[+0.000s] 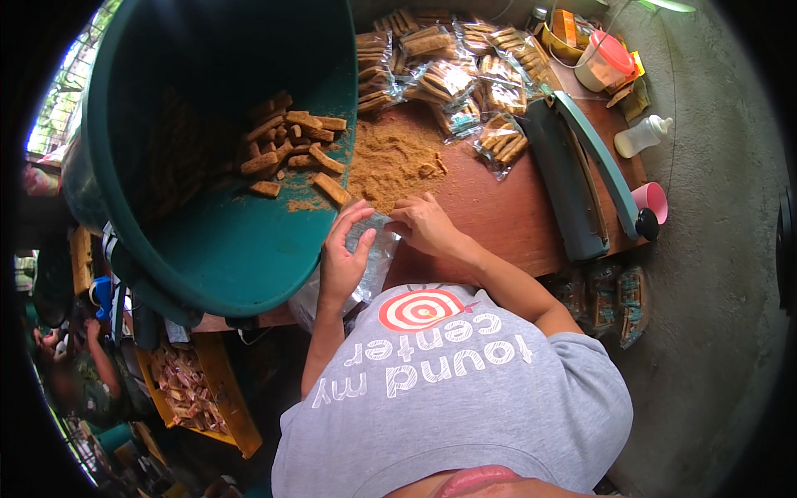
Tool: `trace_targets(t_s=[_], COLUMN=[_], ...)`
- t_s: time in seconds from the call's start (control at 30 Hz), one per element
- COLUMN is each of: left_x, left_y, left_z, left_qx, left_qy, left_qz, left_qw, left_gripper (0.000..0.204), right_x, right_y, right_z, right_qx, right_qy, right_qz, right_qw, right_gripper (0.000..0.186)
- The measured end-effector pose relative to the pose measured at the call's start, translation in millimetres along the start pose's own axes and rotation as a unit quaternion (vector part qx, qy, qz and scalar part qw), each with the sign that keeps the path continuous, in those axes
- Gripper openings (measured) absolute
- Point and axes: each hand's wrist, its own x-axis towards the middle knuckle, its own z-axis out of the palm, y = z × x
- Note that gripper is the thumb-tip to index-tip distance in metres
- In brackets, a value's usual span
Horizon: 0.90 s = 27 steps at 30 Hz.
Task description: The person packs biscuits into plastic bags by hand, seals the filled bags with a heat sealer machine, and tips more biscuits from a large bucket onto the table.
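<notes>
A clear plastic bag (pixel 378 257) hangs between my hands at the table's front edge. My right hand (pixel 425 226) pinches its upper edge between bent fingers and thumb. My left hand (pixel 347 251) is beside the bag, with fingers raised and slightly curved and the thumb apart. Just beyond its fingertips lies a brown, crumb-coated bread stick (pixel 332 189) on the rim of a large green tub (pixel 232 257). The tub is tipped toward me, and a pile of similar bread sticks (pixel 282 141) lies inside it.
Brown crumbs (pixel 394 162) cover part of the wooden table (pixel 477 207). Filled packs (pixel 452 79) are heaped behind. A long-armed bag sealer (pixel 573 174) stands right, near a pink cup (pixel 650 202), bottle (pixel 643 137) and lidded tub (pixel 603 62). A yellow crate (pixel 224 390) sits lower left; another person (pixel 87 373) is beyond.
</notes>
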Motion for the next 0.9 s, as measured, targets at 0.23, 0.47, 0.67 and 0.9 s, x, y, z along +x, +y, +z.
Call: trace_targets(t_s=[0.23,0.47,0.67,0.9], left_x=[22,35,33,31], left_y=[10,9,-4,-3], left_z=[6,25,20,24], left_qx=[0.23,0.204,0.059,0.001], left_qy=[0.013,0.087,-0.053,-0.079], left_qz=[0.053,0.111,-0.002,-0.017], left_qw=[0.972,0.969,0.997,0.997], left_gripper=[0.034,0.021,0.008,0.014], right_x=[-6,-14,-18,-22], right_y=[-4,18,15,10], right_z=[-20,-29,-32,-39], right_qx=[0.225,0.058,0.205,0.313], right_qy=[0.016,0.145,0.128,-0.032], right_qz=[0.087,-0.083,-0.016,0.151], right_qw=[0.97,0.984,0.97,0.937], right_gripper=[0.013,0.013,0.01,0.017])
